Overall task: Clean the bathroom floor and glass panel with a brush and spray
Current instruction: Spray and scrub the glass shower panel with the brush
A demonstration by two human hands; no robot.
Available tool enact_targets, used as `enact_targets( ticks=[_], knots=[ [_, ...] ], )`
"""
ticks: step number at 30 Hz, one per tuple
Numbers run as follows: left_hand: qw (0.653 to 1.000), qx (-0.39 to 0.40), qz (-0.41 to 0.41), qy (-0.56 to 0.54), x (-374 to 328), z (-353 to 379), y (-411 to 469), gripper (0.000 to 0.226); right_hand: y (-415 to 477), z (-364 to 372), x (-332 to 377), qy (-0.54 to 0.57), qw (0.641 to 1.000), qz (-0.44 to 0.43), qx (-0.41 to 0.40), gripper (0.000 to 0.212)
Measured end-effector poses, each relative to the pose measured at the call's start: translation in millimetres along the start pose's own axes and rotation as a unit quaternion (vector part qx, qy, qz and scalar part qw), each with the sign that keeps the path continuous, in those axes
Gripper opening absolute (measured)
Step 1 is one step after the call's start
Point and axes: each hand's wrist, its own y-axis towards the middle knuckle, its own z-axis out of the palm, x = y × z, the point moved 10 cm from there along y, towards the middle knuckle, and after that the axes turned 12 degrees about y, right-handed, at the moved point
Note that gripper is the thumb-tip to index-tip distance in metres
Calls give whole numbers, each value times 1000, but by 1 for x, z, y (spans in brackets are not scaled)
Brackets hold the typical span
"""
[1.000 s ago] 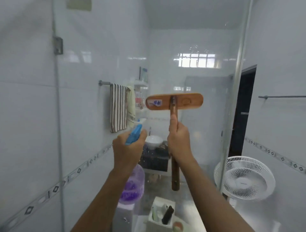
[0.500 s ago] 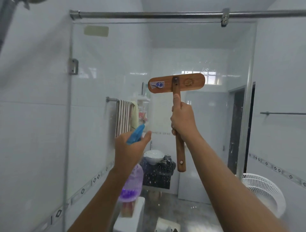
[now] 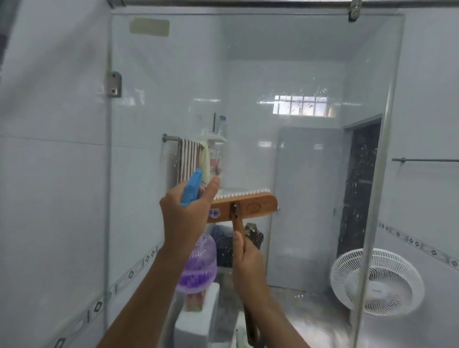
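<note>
A clear glass panel (image 3: 285, 62) stands upright in front of me, speckled with droplets. My right hand (image 3: 248, 263) grips the wooden handle of a brush; the brush head (image 3: 250, 206) lies level at mid-height against the glass, white bristles pointing up and away. My left hand (image 3: 186, 218) holds a spray bottle (image 3: 198, 265) with a blue trigger top and a clear body of purple liquid, raised just left of the brush head and overlapping its left end. The lower end of the handle is hidden behind my right forearm.
A steel rail (image 3: 248, 3) runs along the panel's top, and a hinge (image 3: 114, 84) fixes it to the left wall. Behind the glass are a towel bar with a striped towel (image 3: 188, 159), a white fan (image 3: 377, 280), a dark doorway (image 3: 360, 188) and a white toilet tank (image 3: 196, 320).
The brush head has come down the glass from upper height to mid-height, and its bristles now show. My left hand with the spray bottle has risen beside it.
</note>
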Motion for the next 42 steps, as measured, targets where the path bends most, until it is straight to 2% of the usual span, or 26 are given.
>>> enact_targets(
  ticks=[3,6,9,12,16,19,24,27,31,34,37,40,42],
  knots=[
    [1000,3,-9,7,3,-9,-1,30,-2,10,-1,-9,1000,14,4,51],
    [999,-8,8,44,6,-16,2,26,46,7,69,-16,999,-29,-10,49],
    [999,-13,1,53,17,-21,2,36,107,3,149,-15,996,-87,-27,53],
    [998,-17,-2,58,22,-26,3,38,130,2,162,5,996,-79,-43,54],
    [997,-19,-28,75,31,-32,-8,33,68,11,73,-13,998,-50,-37,50],
    [996,-9,-30,81,37,-35,-26,31,-7,14,-18,14,1000,18,-17,45],
    [994,16,-66,87,65,-32,-72,27,-87,20,-119,10,993,115,-9,56],
    [989,14,-95,113,92,-36,-108,29,-119,29,-156,-12,986,165,29,66],
    [977,7,-147,156,129,-48,-159,32,-161,45,-187,6,971,222,85,44],
    [958,-10,-200,206,161,-63,-215,29,-203,56,-220,33,951,270,149,33],
    [936,-20,-246,250,187,-82,-274,24,-245,59,-257,40,934,299,193,32],
    [902,-28,-294,314,213,-110,-351,21,-304,62,-306,49,894,358,265,43],
    [875,-34,-327,355,222,-132,-413,17,-344,56,-333,36,862,390,321,42]
  ],
)
